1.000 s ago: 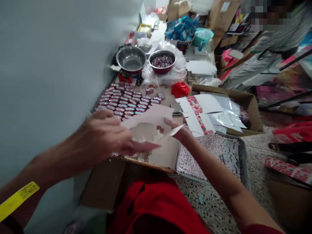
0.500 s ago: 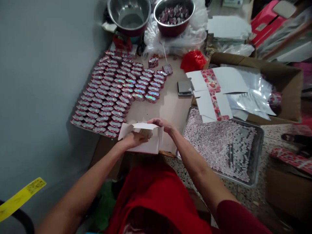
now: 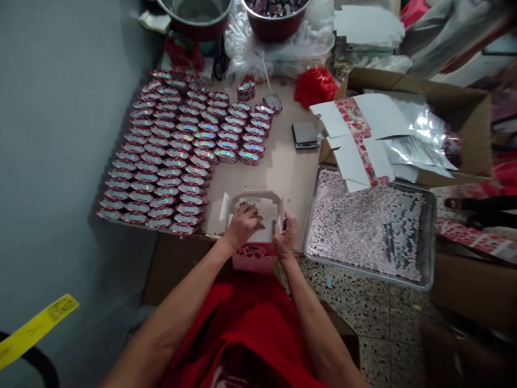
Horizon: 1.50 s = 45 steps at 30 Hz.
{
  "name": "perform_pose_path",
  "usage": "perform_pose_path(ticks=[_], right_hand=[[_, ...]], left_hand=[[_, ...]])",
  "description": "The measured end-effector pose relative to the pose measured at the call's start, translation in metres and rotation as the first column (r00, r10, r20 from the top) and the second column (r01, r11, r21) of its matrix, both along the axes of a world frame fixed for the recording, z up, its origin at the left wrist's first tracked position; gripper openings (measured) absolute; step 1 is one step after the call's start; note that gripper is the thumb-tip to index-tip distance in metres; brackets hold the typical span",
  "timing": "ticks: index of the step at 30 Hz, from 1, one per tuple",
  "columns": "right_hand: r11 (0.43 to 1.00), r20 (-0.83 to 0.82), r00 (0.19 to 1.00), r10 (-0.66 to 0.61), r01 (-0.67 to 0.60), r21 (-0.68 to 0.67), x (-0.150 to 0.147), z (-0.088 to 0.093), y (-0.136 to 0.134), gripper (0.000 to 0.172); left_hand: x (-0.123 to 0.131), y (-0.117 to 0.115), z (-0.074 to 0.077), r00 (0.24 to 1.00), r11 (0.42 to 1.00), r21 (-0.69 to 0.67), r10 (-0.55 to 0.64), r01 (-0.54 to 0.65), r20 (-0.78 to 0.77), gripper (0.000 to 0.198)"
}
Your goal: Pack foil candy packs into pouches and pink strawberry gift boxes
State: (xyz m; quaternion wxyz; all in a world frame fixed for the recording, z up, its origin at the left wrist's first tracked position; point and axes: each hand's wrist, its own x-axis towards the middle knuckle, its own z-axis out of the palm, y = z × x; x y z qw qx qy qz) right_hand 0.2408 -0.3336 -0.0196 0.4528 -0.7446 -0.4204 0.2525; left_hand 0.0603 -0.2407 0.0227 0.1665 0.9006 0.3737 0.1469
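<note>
Rows of red-sided packs (image 3: 152,158) with pale, shiny tops cover the counter (image 3: 278,178) to the left of your fingers, packed closely together. Farther off, beyond the rows and ahead of your left fingers, stands a dark-red bowl (image 3: 197,29) with a metal interior. Your left hand (image 3: 243,225) reaches into the open top of a small pink box (image 3: 254,262), fingers bent against the white interior (whether they pinch anything in there, you cannot tell from this angle). The box, printed with strawberries, sits between your two hands at the near edge of the counter, its rear flap upright beyond your fingers. Far ahead of it, a second bowl (image 3: 277,27) holds dark purplish pieces. Your right hand (image 3: 285,234) grips the box's right wall, the thumb over the rim and the other fingers along the outside. Ahead and to the right of those fingers lie a small flat device (image 3: 305,133) and, farther back, a bunched red plastic bag (image 3: 315,88). Just right of your right fingers, a metal tray (image 3: 431,242) carries pale pink pellets (image 3: 347,221); a flattened box blank (image 3: 350,164) overlaps its far rim, reaching toward an open carton (image 3: 476,140).
</note>
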Motion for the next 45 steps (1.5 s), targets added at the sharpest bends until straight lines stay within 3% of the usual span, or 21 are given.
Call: perform_pose_path(ticks=[2, 4, 7, 9, 11, 13, 16, 17, 20, 22, 23, 24, 26, 29, 32, 34, 36, 38, 40, 43, 45], right_hand=[[0.996, 0.159, 0.987, 0.018, -0.032, 0.087, -0.011, -0.007, 0.006, 0.041], [0.990, 0.265, 0.964, 0.034, -0.068, 0.120, -0.013, -0.013, 0.015, 0.044], [0.986, 0.332, 0.941, 0.068, -0.114, 0.122, -0.010, -0.014, 0.020, 0.046], [0.982, 0.340, 0.930, 0.138, -0.174, 0.076, -0.008, -0.010, 0.019, 0.047], [0.962, 0.318, 0.910, 0.264, -0.272, -0.019, -0.003, -0.001, 0.017, 0.047], [0.904, 0.254, 0.868, 0.427, -0.413, -0.108, 0.007, 0.009, 0.017, 0.048], [0.784, 0.103, 0.780, 0.617, -0.600, -0.157, 0.029, 0.018, 0.022, 0.049], [0.774, 0.071, 0.776, 0.627, -0.611, -0.167, 0.037, 0.017, 0.026, 0.045], [0.884, 0.143, 0.878, 0.457, -0.431, -0.181, 0.058, 0.004, 0.046, 0.040], [0.934, 0.244, 0.902, 0.355, -0.330, -0.140, 0.067, -0.007, 0.064, 0.055], [0.926, 0.274, 0.885, 0.376, -0.355, -0.124, 0.070, -0.012, 0.073, 0.065], [0.896, 0.291, 0.848, 0.444, -0.426, -0.127, 0.072, -0.014, 0.081, 0.071], [0.772, 0.306, 0.711, 0.633, -0.608, -0.185, 0.077, -0.014, 0.096, 0.066], [0.493, 0.318, 0.401, 0.859, -0.816, -0.301, 0.089, 0.001, 0.109, 0.048], [0.232, 0.314, 0.128, 0.941, -0.918, -0.323, 0.101, 0.025, 0.115, 0.056], [0.126, 0.282, 0.043, 0.959, -0.951, -0.283, 0.103, 0.037, 0.117, 0.055], [0.118, 0.208, 0.066, 0.976, -0.961, -0.251, 0.097, 0.042, 0.120, 0.040], [0.243, 0.129, 0.212, 0.969, -0.921, -0.304, 0.083, 0.037, 0.125, 0.036], [0.386, 0.082, 0.387, 0.919, -0.832, -0.397, 0.065, 0.023, 0.129, 0.045], [0.446, 0.020, 0.485, 0.874, -0.787, -0.425, 0.046, 0.002, 0.133, 0.077], [0.444, -0.027, 0.504, 0.864, -0.784, -0.434, 0.042, -0.005, 0.131, 0.085]], left_hand=[[-0.022, -0.030, 0.008, 0.978, 0.954, 0.239, 0.152, -0.184, 0.144, 0.028], [-0.046, -0.060, 0.010, 0.893, 0.854, 0.299, 0.346, -0.427, 0.288, 0.046], [-0.058, -0.083, -0.002, 0.648, 0.693, 0.027, 0.658, -0.720, 0.383, 0.074], [-0.046, -0.079, -0.017, 0.458, 0.574, -0.252, 0.796, -0.779, 0.396, 0.078], [-0.029, -0.063, -0.030, 0.374, 0.519, -0.403, 0.843, -0.754, 0.386, 0.061], [-0.020, -0.045, -0.037, 0.445, 0.575, -0.377, 0.811, -0.727, 0.379, 0.046], [-0.024, -0.028, -0.034, 0.680, 0.757, -0.215, 0.650, -0.617, 0.339, 0.047], [-0.029, -0.026, -0.031, 0.757, 0.817, -0.166, 0.574, -0.552, 0.312, 0.049], [-0.042, -0.021, -0.024, 0.933, 0.947, -0.066, 0.320, -0.313, 0.165, 0.048], [-0.046, -0.019, -0.022, 0.973, 0.974, -0.043, 0.226, -0.224, 0.050, 0.052], [-0.047, -0.018, -0.023, 0.977, 0.976, -0.043, 0.211, -0.211, 0.001, 0.054], [-0.047, -0.017, -0.023, 0.977, 0.976, -0.045, 0.210, -0.212, -0.038, 0.056], [-0.046, -0.015, -0.024, 0.972, 0.974, -0.058, 0.216, -0.221, -0.089, 0.056], [-0.043, -0.013, -0.022, 0.968, 0.970, -0.071, 0.225, -0.233, -0.110, 0.053], [-0.040, -0.015, -0.017, 0.956, 0.952, -0.096, 0.283, -0.290, -0.076, 0.041], [-0.038, -0.018, -0.015, 0.940, 0.932, -0.126, 0.341, -0.341, -0.023, 0.036], [-0.034, -0.024, -0.016, 0.909, 0.904, -0.149, 0.412, -0.400, 0.062, 0.033], [-0.027, -0.031, -0.021, 0.841, 0.855, -0.178, 0.515, -0.488, 0.167, 0.031], [-0.017, -0.037, -0.028, 0.692, 0.743, -0.236, 0.669, -0.626, 0.272, 0.033], [0.004, -0.040, -0.038, 0.252, 0.407, -0.447, 0.896, -0.797, 0.366, 0.041], [0.019, -0.037, -0.040, -0.027, 0.185, -0.602, 0.945, -0.777, 0.326, 0.047]])
